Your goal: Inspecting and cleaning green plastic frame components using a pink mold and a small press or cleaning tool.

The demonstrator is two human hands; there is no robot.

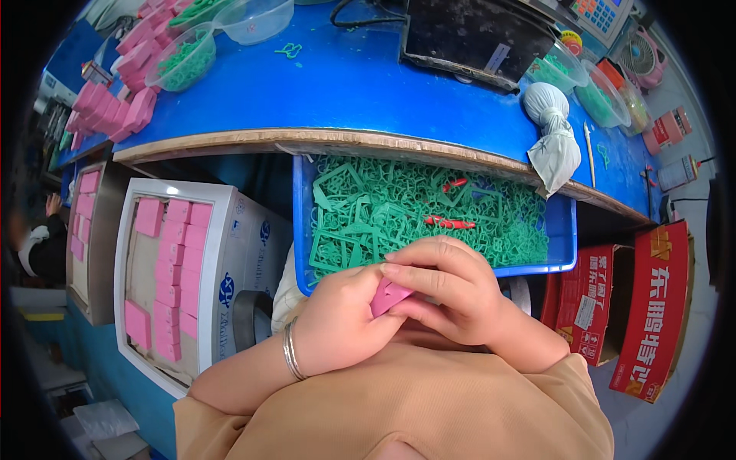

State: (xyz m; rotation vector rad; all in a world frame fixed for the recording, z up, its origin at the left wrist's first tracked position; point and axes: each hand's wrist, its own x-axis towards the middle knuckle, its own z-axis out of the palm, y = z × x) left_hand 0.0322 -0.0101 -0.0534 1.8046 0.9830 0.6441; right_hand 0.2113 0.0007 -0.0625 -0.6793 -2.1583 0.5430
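My left hand (pixel 341 322) and my right hand (pixel 452 295) are closed together around a small pink block (pixel 389 295), held low in front of my chest. The fingers of both hands hide much of it. A silver bangle is on my left wrist. Just beyond my hands sits a blue plastic tray (pixel 563 241) full of small green wax-like pieces (pixel 360 207), some larger frames and a few red pieces (pixel 448 223).
A blue bench (pixel 330 100) holds pink block stacks (pixel 115 111), tubs (pixel 180 61), a black machine (pixel 475 42) and a white cloth pouch (pixel 552 138). A white box of pink blocks (pixel 230 222) stands left, red cartons (pixel 648 314) right. Another person (pixel 46 249) is at far left.
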